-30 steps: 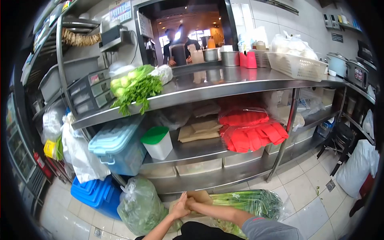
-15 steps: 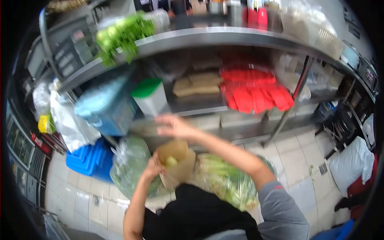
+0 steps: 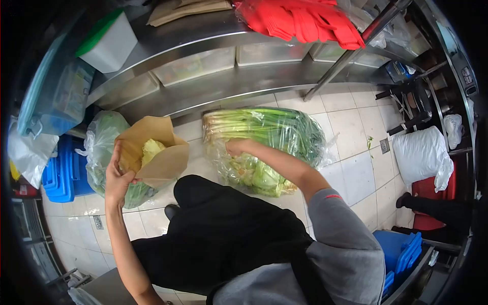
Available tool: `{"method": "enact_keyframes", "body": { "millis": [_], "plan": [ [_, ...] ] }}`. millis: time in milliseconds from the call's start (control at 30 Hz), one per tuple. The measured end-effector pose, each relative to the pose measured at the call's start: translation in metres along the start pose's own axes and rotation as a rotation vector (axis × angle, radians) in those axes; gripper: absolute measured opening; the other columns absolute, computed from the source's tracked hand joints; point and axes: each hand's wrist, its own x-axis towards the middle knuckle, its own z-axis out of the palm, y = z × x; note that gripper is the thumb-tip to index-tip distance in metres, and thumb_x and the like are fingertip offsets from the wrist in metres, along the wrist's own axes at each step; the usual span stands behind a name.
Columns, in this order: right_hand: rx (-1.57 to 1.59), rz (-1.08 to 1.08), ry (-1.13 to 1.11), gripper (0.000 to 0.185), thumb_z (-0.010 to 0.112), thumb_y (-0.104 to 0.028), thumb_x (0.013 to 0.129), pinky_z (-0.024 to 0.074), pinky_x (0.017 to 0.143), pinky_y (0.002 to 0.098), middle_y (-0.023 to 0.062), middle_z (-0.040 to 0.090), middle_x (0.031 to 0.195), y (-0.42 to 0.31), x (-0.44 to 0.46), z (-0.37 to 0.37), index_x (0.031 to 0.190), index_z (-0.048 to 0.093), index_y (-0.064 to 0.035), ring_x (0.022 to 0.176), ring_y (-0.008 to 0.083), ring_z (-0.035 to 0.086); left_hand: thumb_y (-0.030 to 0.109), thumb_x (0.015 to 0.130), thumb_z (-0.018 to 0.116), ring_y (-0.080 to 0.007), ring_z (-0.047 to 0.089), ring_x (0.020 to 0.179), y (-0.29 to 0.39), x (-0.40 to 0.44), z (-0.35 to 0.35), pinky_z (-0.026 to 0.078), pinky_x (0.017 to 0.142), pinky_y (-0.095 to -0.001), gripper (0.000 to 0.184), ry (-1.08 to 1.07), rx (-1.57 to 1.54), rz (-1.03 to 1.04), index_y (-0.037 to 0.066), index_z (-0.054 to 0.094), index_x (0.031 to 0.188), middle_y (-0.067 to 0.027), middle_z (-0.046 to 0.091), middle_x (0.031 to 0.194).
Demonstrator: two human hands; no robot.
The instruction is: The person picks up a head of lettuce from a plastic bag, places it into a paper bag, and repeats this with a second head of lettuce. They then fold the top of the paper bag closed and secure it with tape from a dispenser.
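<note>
My left hand (image 3: 119, 175) grips the rim of an open brown paper bag (image 3: 170, 165), thumb outside and fingers along the edge. Inside the bag lies a pale yellow-green vegetable (image 3: 152, 150), perhaps a cabbage or lettuce; its lower part is hidden. Over on the floor to the right, my right hand (image 3: 236, 147) is closed on the near-left part of a clear plastic bag (image 3: 219, 161); its fingertips are partly hidden. That bag holds leafy heads (image 3: 267, 178), and long green onions (image 3: 264, 122) lie just beyond them under plastic.
A tied plastic bag of greens (image 3: 104, 127) stands behind the paper bag. Ahead runs a steel shelf (image 3: 203, 91) with clear bins, a green-lidded white container (image 3: 109, 43) and red bags (image 3: 305, 20). A white sack (image 3: 422, 155) sits at right, near another person's leg (image 3: 432, 203).
The view has tilted down toward the floor. My right hand has come down from in front of the shelf, spread fingers now closed at the plastic bag. My left hand still holds the paper bag.
</note>
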Motion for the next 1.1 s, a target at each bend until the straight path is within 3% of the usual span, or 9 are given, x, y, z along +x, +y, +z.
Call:
{"method": "enact_keyframes", "body": {
  "millis": [100, 133, 333, 500, 700, 800, 933, 1033, 1100],
  "plan": [
    [0.029, 0.423, -0.339, 0.025, 0.066, -0.016, 0.071, 0.0512, 0.063, 0.0367, 0.0126, 0.067, 0.082, -0.017, -0.037, 0.007, 0.093, 0.067, -0.0041, 0.076, 0.0265, 0.066, -0.012, 0.064, 0.042, -0.0108, 0.058, 0.078, 0.002, -0.005, 0.003, 0.046, 0.054, -0.0196, 0.082, -0.018, -0.040, -0.042, 0.002, 0.022, 0.142, -0.0080, 0.031, 0.144],
    [-0.332, 0.111, -0.321, 0.039, 0.071, -0.030, 0.071, 0.0520, 0.066, 0.0383, 0.0116, 0.067, 0.083, 0.005, -0.025, 0.032, 0.100, 0.067, -0.0053, 0.080, 0.0260, 0.066, -0.012, 0.063, 0.042, -0.0099, 0.058, 0.078, -0.001, -0.005, 0.001, 0.047, 0.054, -0.0194, 0.083, -0.039, -0.019, -0.047, 0.003, 0.023, 0.142, -0.0082, 0.032, 0.144],
    [-0.378, 0.081, -0.106, 0.050, 0.070, -0.049, 0.068, 0.0524, 0.067, 0.0384, 0.0116, 0.067, 0.092, -0.003, -0.057, 0.059, 0.094, 0.068, -0.0072, 0.084, 0.0261, 0.065, -0.012, 0.061, 0.043, -0.0088, 0.054, 0.065, 0.005, -0.010, 0.016, 0.043, 0.050, -0.0199, 0.085, 0.009, 0.025, -0.056, 0.002, 0.023, 0.142, -0.0102, 0.040, 0.136],
    [0.038, 0.482, 0.420, 0.031, 0.061, -0.033, 0.079, 0.0519, 0.066, 0.0410, 0.0148, 0.066, 0.093, 0.038, -0.039, 0.017, 0.091, 0.067, -0.0052, 0.085, 0.0284, 0.065, -0.010, 0.060, 0.043, -0.0088, 0.053, 0.064, 0.004, -0.005, 0.017, 0.042, 0.050, -0.0198, 0.086, 0.024, 0.002, -0.064, 0.002, 0.023, 0.142, -0.0101, 0.039, 0.137],
    [-0.352, 0.232, -0.075, 0.022, 0.064, -0.016, 0.076, 0.0519, 0.072, 0.0415, 0.0171, 0.065, 0.097, 0.072, -0.031, -0.006, 0.093, 0.067, -0.0022, 0.088, 0.0324, 0.063, -0.009, 0.060, 0.045, -0.0089, 0.054, 0.068, 0.003, 0.002, 0.016, 0.043, 0.052, -0.0195, 0.086, -0.004, -0.003, -0.075, 0.002, 0.022, 0.142, -0.0098, 0.036, 0.140],
    [-0.317, 0.219, -0.112, 0.038, 0.071, -0.013, 0.071, 0.0512, 0.074, 0.0413, 0.0150, 0.066, 0.091, 0.064, -0.022, -0.001, 0.106, 0.063, -0.0040, 0.088, 0.0332, 0.063, -0.012, 0.060, 0.043, -0.0100, 0.054, 0.062, 0.004, 0.002, 0.021, 0.043, 0.050, -0.0203, 0.086, 0.060, -0.047, -0.052, 0.000, 0.022, 0.142, -0.0124, 0.045, 0.132],
    [-0.115, 0.116, -0.083, 0.101, 0.084, -0.028, 0.056, 0.0460, 0.087, 0.0451, 0.0176, 0.041, 0.131, 0.039, -0.014, 0.020, 0.138, 0.026, -0.0209, 0.114, 0.0358, 0.049, -0.013, 0.061, 0.043, -0.0098, 0.055, 0.063, 0.005, -0.001, 0.018, 0.044, 0.051, -0.0203, 0.086, 0.017, -0.019, -0.070, 0.000, 0.020, 0.143, -0.0127, 0.044, 0.133],
    [-0.133, -0.009, 0.022, 0.100, 0.086, -0.024, 0.052, 0.0366, 0.092, 0.0599, 0.0148, 0.029, 0.136, 0.018, -0.014, 0.051, 0.134, 0.029, -0.0273, 0.122, 0.0396, 0.037, -0.015, 0.060, 0.043, -0.0090, 0.055, 0.063, 0.002, 0.002, 0.015, 0.046, 0.051, -0.0211, 0.088, 0.014, -0.045, -0.061, 0.000, 0.019, 0.143, -0.0129, 0.044, 0.133],
    [-0.133, 0.027, 0.022, 0.104, 0.086, -0.025, 0.049, 0.0354, 0.094, 0.0564, 0.0154, 0.032, 0.131, 0.007, -0.021, 0.058, 0.135, 0.028, -0.0263, 0.119, 0.0411, 0.038, -0.017, 0.060, 0.044, -0.0089, 0.056, 0.063, 0.001, 0.001, 0.016, 0.047, 0.051, -0.0217, 0.089, 0.043, -0.092, -0.048, 0.000, 0.018, 0.143, -0.0133, 0.044, 0.133]
  ]
}}
